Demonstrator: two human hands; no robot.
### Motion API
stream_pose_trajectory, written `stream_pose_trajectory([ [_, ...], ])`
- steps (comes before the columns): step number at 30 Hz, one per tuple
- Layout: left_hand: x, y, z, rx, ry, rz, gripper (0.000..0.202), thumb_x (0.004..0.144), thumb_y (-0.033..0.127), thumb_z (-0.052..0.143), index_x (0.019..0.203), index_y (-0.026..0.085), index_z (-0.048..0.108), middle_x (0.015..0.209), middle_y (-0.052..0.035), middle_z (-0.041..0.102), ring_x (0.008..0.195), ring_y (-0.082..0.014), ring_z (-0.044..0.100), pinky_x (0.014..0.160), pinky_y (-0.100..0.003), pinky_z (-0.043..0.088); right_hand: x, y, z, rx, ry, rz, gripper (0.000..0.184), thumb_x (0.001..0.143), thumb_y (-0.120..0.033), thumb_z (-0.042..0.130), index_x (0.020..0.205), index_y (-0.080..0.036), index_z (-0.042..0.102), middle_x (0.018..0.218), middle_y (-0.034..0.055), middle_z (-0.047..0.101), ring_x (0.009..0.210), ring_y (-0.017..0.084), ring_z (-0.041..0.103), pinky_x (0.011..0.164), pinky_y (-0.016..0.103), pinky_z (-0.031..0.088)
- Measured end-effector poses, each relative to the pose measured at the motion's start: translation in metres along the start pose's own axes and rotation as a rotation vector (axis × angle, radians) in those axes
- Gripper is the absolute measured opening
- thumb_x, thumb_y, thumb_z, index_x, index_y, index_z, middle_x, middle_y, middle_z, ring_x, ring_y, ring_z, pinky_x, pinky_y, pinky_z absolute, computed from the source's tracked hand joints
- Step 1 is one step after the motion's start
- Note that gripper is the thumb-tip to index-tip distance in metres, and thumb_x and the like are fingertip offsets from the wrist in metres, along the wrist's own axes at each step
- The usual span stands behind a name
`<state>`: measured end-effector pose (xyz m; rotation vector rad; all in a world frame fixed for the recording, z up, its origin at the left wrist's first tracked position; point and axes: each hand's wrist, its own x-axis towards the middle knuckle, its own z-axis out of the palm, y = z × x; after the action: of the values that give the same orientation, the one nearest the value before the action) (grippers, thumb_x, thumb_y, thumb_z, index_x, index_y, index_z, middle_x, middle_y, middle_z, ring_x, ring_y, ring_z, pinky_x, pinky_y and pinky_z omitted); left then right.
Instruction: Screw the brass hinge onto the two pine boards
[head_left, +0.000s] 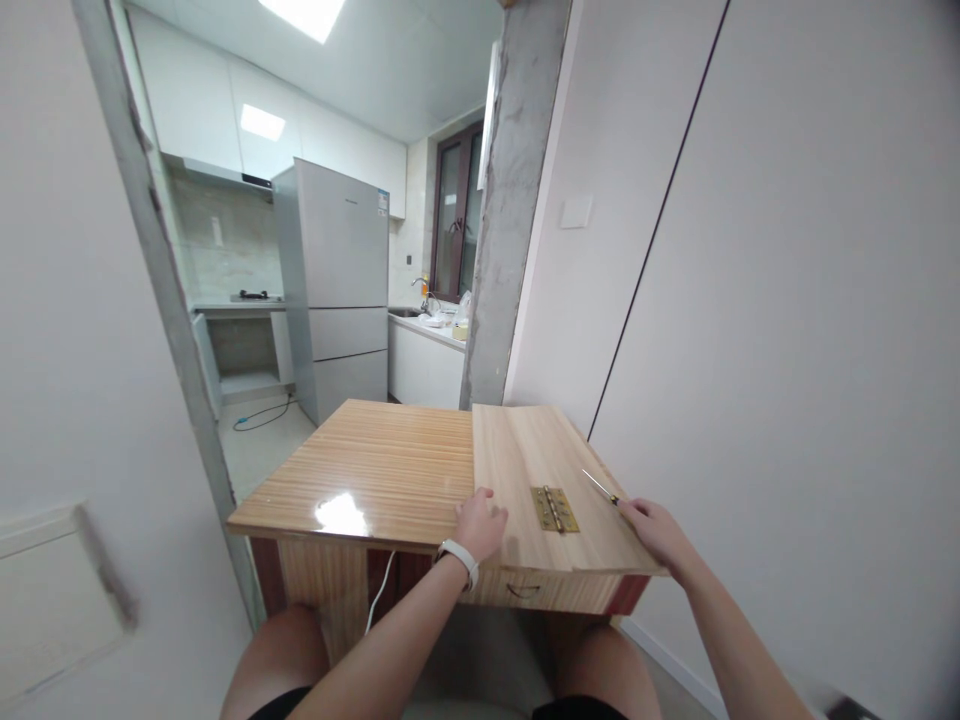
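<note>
A brass hinge (555, 509) lies unfolded on pale wooden boards (517, 450), with its pin line running between two boards that seem to meet beneath it. Screws seem to sit in its leaves, though they are too small to make out well. My right hand (654, 530) is closed around the dark handle of a screwdriver (598, 485), whose thin shaft points left and away from me over the right-hand board. At the boards' left edge rests my left hand (481, 524), fingers loosely bent and apart, with nothing in them.
Beneath the boards stands a glossy striped wooden desk (405, 450) with a drawer (544, 590) in front. A white cable (381, 592) hangs from its front edge. A wall (787, 350) rises at the right. Beyond the desk, a kitchen holds a grey fridge (345, 250).
</note>
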<state>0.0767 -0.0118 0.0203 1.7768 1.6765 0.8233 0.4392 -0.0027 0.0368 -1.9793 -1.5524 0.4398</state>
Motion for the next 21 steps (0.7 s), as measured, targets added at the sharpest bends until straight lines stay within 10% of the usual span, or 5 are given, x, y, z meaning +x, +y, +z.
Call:
stream_pose_trajectory([
  [21, 0.018, -0.080, -0.102, 0.081, 0.166, -0.199, 0.041, 0.096, 0.034, 0.057, 0.132, 0.015, 0.058, 0.132, -0.0161, 0.068, 0.131, -0.0265, 0.058, 0.108, -0.033, 0.037, -0.024, -0.110, 0.111, 0.037, -0.062, -0.061, 0.036, 0.096, -0.046, 0.047, 0.078, -0.021, 0.064, 0.084, 0.0073, 0.074, 0.084, 0.023, 0.068, 0.067, 0.028, 0.041],
])
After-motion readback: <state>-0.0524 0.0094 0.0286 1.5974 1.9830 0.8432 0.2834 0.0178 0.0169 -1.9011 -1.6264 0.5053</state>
